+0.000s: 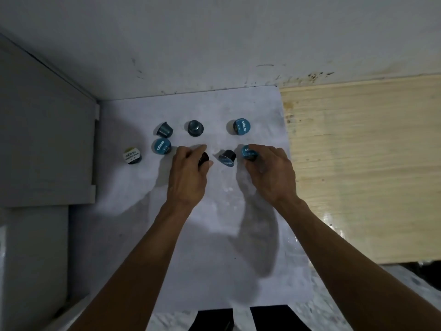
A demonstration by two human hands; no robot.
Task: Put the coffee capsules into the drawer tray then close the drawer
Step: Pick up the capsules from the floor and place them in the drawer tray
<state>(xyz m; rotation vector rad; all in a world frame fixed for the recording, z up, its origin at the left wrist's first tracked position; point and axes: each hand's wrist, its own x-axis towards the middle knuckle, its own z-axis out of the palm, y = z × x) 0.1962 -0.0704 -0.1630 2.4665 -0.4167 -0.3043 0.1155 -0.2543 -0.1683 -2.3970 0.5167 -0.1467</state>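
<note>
A white, faintly mottled worktop (214, 235) runs to a scuffed white wall; a pale wood-grain board (358, 163) borders its right edge and a grey cabinet panel (45, 144) its left, leaving open room toward the viewer. The left hand (188, 173) pinches a dark capsule (203, 159). The right hand (269, 173) pinches a teal-lidded capsule (249, 152). Six more small, tapered coffee capsules (195, 128) lie loose just beyond and beside the hands; several foil lids read "excelso". No drawer tray is in view.
</note>
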